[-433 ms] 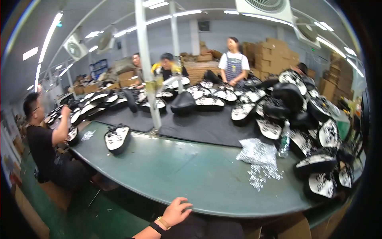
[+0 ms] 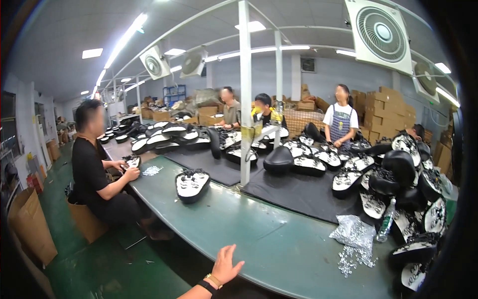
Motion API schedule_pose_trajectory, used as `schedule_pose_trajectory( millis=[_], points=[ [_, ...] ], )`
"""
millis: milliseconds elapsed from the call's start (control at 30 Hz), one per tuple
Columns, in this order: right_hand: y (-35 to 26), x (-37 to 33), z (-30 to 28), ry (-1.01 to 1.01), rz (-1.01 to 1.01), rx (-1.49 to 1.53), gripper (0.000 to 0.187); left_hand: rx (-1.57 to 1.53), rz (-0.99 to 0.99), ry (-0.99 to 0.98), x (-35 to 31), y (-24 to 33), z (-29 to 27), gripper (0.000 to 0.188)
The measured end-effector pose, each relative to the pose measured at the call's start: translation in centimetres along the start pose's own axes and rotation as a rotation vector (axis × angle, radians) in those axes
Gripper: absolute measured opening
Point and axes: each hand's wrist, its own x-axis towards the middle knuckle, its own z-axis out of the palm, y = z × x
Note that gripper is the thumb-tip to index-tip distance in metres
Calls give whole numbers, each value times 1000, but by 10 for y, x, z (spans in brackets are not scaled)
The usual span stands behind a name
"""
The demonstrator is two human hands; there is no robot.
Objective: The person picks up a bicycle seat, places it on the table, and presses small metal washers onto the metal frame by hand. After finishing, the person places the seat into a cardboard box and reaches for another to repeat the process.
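Observation:
My left hand (image 2: 225, 266) hangs over the near edge of the green table (image 2: 239, 234), with a gold band and a black band on the wrist. Its fingers are stretched out and nothing is in them. Nearest in front of it, a black saddle (image 2: 192, 185) lies upside down with its white base facing up. Farther right, a clear plastic bag (image 2: 352, 231) holds small shiny metal pieces, and more loose metal pieces (image 2: 348, 263) are spilled below it. My right hand is out of view.
Saddles (image 2: 393, 187) are heaped on the right, beside a clear bottle (image 2: 386, 222). A white post (image 2: 245, 94) rises from the table. On the left, a co-worker (image 2: 102, 169) sits handling a saddle; other people work across the table. Fans (image 2: 382, 31) hang overhead.
My view has swung left and up, so the table's things sit farther right and lower. The co-worker on the left has lowered a raised hand to a saddle. My left hand stays open.

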Motion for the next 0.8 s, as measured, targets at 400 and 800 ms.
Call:
schedule_pose_trajectory(
  millis=[400, 800],
  points=[
    [-17, -120, 222, -871, -495, -210, 28, 497, -332, -59, 25, -97, 8, 72],
    [-1, -113, 246, -841, -702, -311, 32, 489, -345, -54, 30, -90, 10, 67]
  ],
)
